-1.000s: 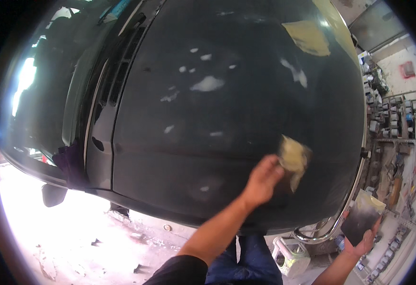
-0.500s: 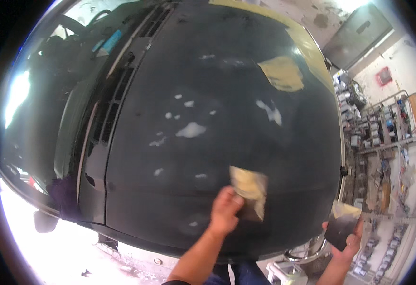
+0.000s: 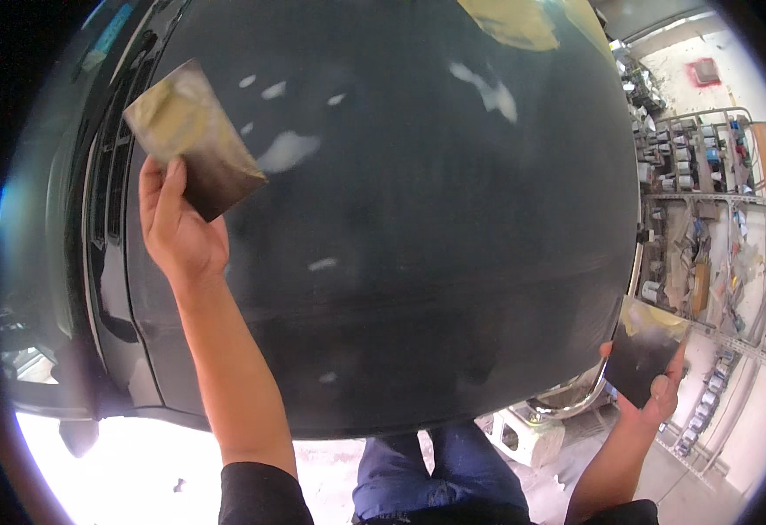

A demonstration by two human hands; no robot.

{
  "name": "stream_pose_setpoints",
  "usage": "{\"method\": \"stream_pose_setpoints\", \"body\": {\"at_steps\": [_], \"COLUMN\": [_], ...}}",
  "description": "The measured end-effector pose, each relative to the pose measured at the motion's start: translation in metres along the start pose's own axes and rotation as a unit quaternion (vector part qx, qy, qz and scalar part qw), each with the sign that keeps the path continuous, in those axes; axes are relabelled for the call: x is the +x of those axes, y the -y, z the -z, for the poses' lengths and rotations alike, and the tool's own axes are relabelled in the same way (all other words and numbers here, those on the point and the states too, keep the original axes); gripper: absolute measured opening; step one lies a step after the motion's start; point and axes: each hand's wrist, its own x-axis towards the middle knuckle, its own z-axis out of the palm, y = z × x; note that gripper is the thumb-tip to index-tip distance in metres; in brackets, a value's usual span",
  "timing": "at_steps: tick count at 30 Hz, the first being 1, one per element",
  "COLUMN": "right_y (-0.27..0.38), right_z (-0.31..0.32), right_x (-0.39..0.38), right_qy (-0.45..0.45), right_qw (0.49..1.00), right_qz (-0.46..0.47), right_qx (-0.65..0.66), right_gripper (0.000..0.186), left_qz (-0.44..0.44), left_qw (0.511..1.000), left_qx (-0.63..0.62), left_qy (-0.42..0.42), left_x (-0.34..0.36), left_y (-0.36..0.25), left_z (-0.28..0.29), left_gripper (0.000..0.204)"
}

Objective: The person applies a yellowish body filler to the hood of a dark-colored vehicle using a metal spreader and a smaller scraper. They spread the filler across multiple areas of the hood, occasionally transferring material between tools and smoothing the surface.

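My left hand [image 3: 182, 219] is closed on a flat rectangular putty spreader [image 3: 212, 175], its upper part smeared with yellow putty. It is over the left part of a dark matt car hood [image 3: 418, 219], near the windscreen; whether the spreader touches the hood I cannot tell. At the lower right, my right hand [image 3: 659, 398] grips a second putty spreader [image 3: 641, 363], dark, with yellow putty along its top edge. That one is beyond the hood's front corner. Several pale filler spots [image 3: 288, 150] dot the hood, and a yellow putty patch [image 3: 514, 22] lies at its far edge.
Metal shelving [image 3: 698, 197] with many cans and tools stands along the right wall. A white stool [image 3: 532, 439] is by the chrome bumper [image 3: 576, 398] below the hood. My legs [image 3: 435, 481] are close to the car's side.
My left hand has moved left and farther up the hood with its spreader, toward the windscreen. The view has shifted, so the yellow patch appears higher. My right hand still holds its spreader.
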Motion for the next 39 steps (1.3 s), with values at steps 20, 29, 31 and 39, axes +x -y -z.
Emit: {"method": "stream_pose_setpoints", "body": {"at_steps": [20, 29, 31, 39], "right_y": [0.026, 0.011, 0.005, -0.029], "right_z": [-0.165, -0.296, -0.317, -0.383], "right_x": [0.216, 0.387, 0.411, 0.458], "right_qy": [0.213, 0.407, 0.432, 0.474], "right_qw": [0.801, 0.589, 0.564, 0.481], "right_qz": [0.123, 0.253, 0.252, 0.299], "right_qx": [-0.545, -0.650, -0.658, -0.674], "right_gripper": [0.057, 0.062, 0.063, 0.055], "left_qz": [-0.046, -0.018, -0.016, -0.007], "left_qw": [0.989, 0.988, 0.988, 0.988], "left_qx": [-0.102, -0.110, -0.124, -0.127], "left_qy": [-0.092, -0.108, -0.094, -0.087], "left_x": [0.130, 0.129, 0.130, 0.129], "left_y": [0.030, 0.035, 0.036, 0.036], "left_z": [0.013, 0.017, 0.018, 0.017], "left_gripper": [0.026, 0.028, 0.028, 0.031]}}
